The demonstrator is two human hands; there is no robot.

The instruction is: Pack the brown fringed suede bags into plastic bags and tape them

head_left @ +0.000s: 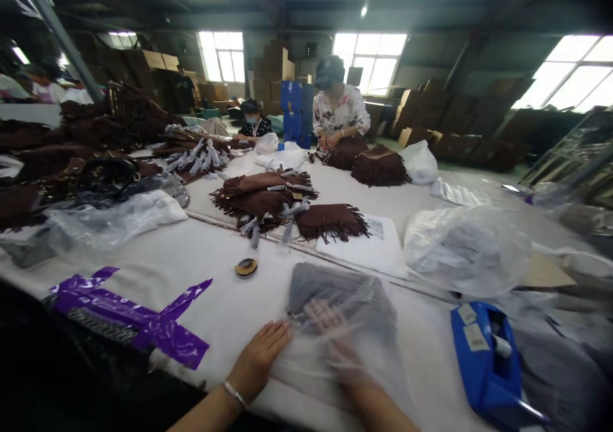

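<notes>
front edge of the surface [428,362]: pouch [359,288] in, bag [297,368] unclosed, our right hand [335,336] inside, left hand [259,356] alongside, fingers outstretched.

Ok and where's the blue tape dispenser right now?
In the head view, the blue tape dispenser is at the lower right on the table, right of the frosted plastic bag that the right hand shows through.

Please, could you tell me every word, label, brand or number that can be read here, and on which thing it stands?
None can be read.
Stickers on the blue tape dispenser: too blurred to read.
Printed lines on the white package: too small to read.
Pale marks on the purple tape: I cannot tell whether they are lettering or glare.
</notes>
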